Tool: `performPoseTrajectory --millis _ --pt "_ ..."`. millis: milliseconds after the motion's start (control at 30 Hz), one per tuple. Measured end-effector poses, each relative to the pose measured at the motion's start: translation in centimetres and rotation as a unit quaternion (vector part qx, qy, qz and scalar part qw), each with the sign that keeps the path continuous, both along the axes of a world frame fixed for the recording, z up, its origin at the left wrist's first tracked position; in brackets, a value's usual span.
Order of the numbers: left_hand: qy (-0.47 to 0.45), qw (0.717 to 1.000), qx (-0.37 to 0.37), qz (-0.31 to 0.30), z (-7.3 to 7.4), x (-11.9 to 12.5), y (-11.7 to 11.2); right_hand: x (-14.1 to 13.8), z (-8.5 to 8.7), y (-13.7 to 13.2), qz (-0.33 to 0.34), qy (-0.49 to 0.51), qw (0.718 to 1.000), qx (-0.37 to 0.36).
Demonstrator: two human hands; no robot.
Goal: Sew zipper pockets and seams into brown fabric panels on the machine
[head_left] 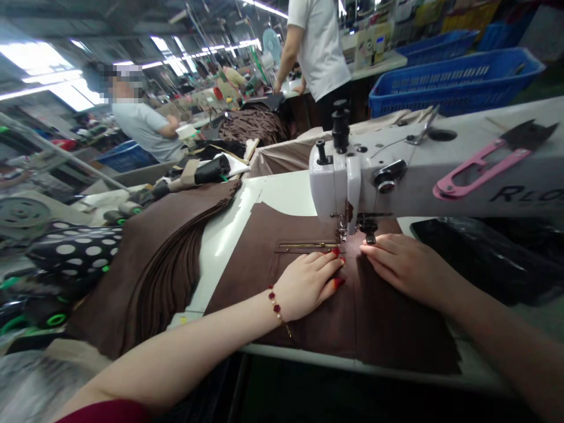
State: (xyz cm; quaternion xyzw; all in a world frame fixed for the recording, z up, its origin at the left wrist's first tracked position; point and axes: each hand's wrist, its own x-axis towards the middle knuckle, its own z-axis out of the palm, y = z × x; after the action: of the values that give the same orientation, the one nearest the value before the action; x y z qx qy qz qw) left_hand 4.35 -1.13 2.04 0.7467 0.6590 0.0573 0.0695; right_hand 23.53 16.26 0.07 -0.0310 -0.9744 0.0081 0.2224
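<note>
A brown cloth lies flat under both hands, with a brass-toned zipper set into it just beyond the left fingertips. The left hand and right hand rest on the cloth, apart, palms down and gripping nothing. Their fingertips lie either side of the needle area of a white sewing machine, whose arm stands in the way beyond the right hand. Pink-handled snips lie against that arm.

Left of the left hand, a stack of brown pieces droops in layers beside a polka-dot cloth. Right of the right hand sits a dark plastic-wrapped bundle.

The needle is too small to make out, the hands cover part of the cloth, and the machine's lettering is cut off.

The bench is pale and glossy. Far beyond the hands, a blue basket and two people in pale shirts show in a long, blurred workroom under strip lights.
</note>
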Motion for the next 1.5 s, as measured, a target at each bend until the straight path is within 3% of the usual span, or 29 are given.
performPoseTrajectory --millis 200,400,533,733,900,967,1067,1133,1333,1500 --pt "0.026 1.000 0.014 -0.003 -1.2 -0.5 0.5 0.0 -0.1 -0.3 -0.001 -0.034 0.998 -0.045" --pt "0.036 0.999 0.011 -0.012 -1.2 -0.5 0.6 -0.4 -0.8 -0.7 0.079 -0.044 0.990 -0.110" --pt "0.048 0.999 0.010 -0.022 -1.1 -0.7 0.9 -0.7 -1.4 -0.5 0.064 -0.036 0.995 -0.066" --pt "0.045 0.999 0.011 -0.029 -1.2 -1.0 1.1 -0.5 -1.2 -0.3 -0.030 -0.006 0.999 -0.045" --pt "0.036 0.998 0.035 -0.036 -1.4 -1.2 1.0 -0.8 -1.3 -1.0 0.073 -0.027 0.994 -0.081" --pt "0.028 0.998 0.043 -0.045 -1.5 -1.4 1.0 -0.9 -1.4 -0.9 0.045 -0.027 0.997 -0.058" --pt "0.021 0.997 0.045 -0.058 -1.6 -1.8 1.1 -0.7 -1.2 -0.6 -0.078 -0.005 0.997 -0.017" --pt "0.021 0.997 0.044 -0.062 -1.5 -2.0 1.2 -0.6 -1.0 -0.5 -0.115 0.017 0.993 -0.020" --pt "0.015 0.997 0.055 -0.054 -1.6 -2.0 1.1 -1.0 -1.3 -1.3 0.071 -0.039 0.993 -0.082" --pt "-0.009 0.997 0.064 -0.047 -1.8 -1.7 1.0 -1.1 -2.2 -1.0 0.058 -0.047 0.994 -0.078"
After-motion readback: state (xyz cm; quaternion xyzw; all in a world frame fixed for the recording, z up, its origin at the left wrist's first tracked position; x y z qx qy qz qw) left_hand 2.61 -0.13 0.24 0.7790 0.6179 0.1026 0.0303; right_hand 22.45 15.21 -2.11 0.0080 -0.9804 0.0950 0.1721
